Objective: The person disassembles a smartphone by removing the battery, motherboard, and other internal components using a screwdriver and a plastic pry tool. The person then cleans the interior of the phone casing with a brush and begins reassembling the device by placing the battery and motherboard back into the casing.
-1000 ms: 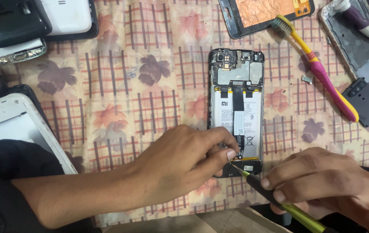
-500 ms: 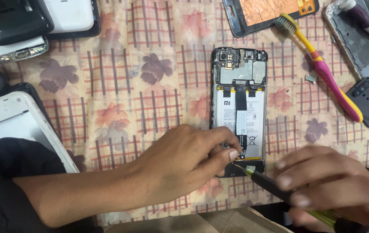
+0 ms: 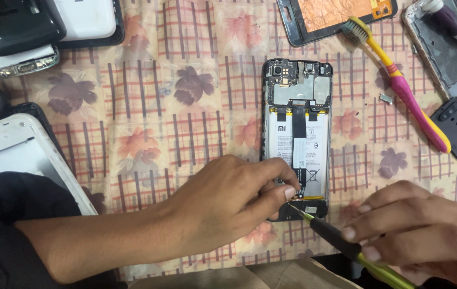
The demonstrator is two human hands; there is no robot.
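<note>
Meanwhile, the left hand [image 3: 228,206] pinches the opened phone's [image 3: 298,134] lower end as the right hand [image 3: 415,233] grips a screwdriver [image 3: 346,246] touching it.

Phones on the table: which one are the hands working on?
The opened phone in the middle, its battery showing. The left hand presses its bottom end and the right hand points a screwdriver there.

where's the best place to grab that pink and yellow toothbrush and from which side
Grip the toothbrush at mid-handle, coming straight down from above. It lies flat and slanted on the cloth, its bristle head close to a phone frame, while the handle's middle has bare cloth on both sides.
</note>
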